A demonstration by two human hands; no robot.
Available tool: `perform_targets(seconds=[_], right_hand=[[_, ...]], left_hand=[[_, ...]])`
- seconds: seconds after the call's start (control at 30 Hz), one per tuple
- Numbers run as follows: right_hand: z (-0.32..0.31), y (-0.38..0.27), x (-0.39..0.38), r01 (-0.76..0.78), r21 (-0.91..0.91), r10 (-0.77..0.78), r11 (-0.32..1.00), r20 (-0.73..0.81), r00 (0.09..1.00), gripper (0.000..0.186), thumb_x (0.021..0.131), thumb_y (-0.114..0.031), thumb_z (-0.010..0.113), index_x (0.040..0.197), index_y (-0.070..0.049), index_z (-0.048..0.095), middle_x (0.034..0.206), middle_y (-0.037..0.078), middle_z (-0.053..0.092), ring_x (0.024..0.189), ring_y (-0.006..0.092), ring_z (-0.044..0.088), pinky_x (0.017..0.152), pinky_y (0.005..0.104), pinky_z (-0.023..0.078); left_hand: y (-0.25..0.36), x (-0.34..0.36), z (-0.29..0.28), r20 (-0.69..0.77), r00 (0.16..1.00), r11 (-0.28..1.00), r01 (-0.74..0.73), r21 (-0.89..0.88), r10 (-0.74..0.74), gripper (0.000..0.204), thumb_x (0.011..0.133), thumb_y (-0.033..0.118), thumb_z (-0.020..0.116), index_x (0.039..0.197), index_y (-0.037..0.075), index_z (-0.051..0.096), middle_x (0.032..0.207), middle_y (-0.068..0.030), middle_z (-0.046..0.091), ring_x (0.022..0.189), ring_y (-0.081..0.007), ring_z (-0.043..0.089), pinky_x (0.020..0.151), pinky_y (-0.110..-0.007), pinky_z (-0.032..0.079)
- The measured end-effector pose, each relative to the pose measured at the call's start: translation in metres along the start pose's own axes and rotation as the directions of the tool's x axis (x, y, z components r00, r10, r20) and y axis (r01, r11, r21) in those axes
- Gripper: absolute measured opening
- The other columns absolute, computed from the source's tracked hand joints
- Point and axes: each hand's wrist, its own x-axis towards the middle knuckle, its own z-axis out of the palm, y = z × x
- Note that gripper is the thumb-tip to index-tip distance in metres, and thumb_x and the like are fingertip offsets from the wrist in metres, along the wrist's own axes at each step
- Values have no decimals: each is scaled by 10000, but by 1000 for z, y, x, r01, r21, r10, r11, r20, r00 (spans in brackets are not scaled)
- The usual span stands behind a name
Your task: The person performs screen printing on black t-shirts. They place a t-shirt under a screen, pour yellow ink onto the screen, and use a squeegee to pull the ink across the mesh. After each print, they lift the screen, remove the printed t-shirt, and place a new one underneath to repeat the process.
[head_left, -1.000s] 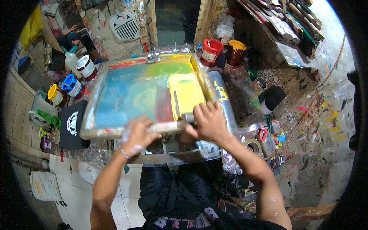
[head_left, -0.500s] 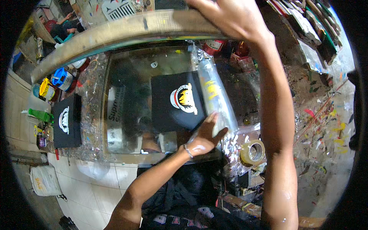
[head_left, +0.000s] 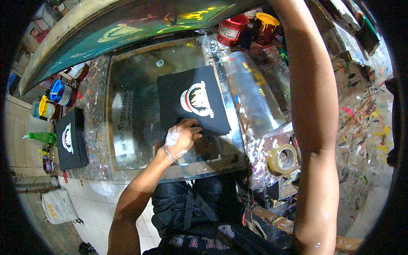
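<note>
My left hand [head_left: 182, 137] has bent fingers gripping the lower edge of a black printed piece [head_left: 178, 80] with a white, yellow and red emblem, lying on a smudged glass panel [head_left: 131, 68]. My right arm [head_left: 312, 106] stretches up past the top edge; that hand is out of view. Above the glass, a screen frame [head_left: 63, 25] is lifted and tilted, its coloured underside showing. A clear plastic roll [head_left: 259, 102] with yellow marks lies right of the black piece.
A black printed stack [head_left: 74, 140], blue [head_left: 63, 92] and yellow [head_left: 46, 107] tubs and a green bottle [head_left: 44, 137] line the left. Red [head_left: 231, 29] and yellow-red cans [head_left: 263, 32] stand behind. Tape [head_left: 282, 158] lies front right; paint-splattered boards [head_left: 352, 29] fill the back right.
The screen frame has been raised off the glass, uncovering the black piece. My left hand let go of the frame, passed over the plastic roll and now is on the black piece's edge.
</note>
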Motion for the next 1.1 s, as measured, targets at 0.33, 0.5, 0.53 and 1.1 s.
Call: perform_targets(seconds=[0.33, 0.5, 0.53, 1.1], right_hand=[[1, 11, -6, 168, 78, -164, 983, -47, 985, 687, 957, -509, 552, 661, 100, 667, 633, 299, 636, 649, 431, 679, 730, 493, 548], [1, 15, -10, 174, 89, -169, 981, -68, 983, 680, 939, -521, 601, 666, 99, 660, 629, 284, 632, 646, 414, 680, 714, 490, 542], [2, 18, -9, 136, 78, -130, 988, -69, 989, 675, 937, -522, 604, 674, 97, 664, 631, 282, 634, 651, 411, 682, 713, 489, 541], [24, 36, 11, 184, 101, -173, 978, -109, 979, 535, 1021, -413, 572, 964, 107, 687, 749, 242, 643, 681, 276, 597, 733, 435, 472]], left_hand=[[19, -8, -25, -247, 969, 1000, 11, -8, -13, 110, 868, 108, 731, 960, 49, 742, 893, -164, 719, 849, -360, 700, 737, -459, 556], [30, -72, -52, -328, 928, 984, 169, -53, -177, 130, 918, 97, 703, 1026, 37, 743, 810, -158, 711, 727, -311, 697, 637, -397, 539], [28, -87, -55, -294, 897, 937, 272, -220, -330, 134, 931, 94, 689, 1039, 30, 736, 829, -155, 721, 746, -293, 712, 640, -376, 542], [-206, -324, -215, -614, -159, 630, -78, -773, -773, 199, 993, 47, 620, 1170, 15, 703, 1089, -87, 734, 987, -155, 680, 895, -283, 521]])
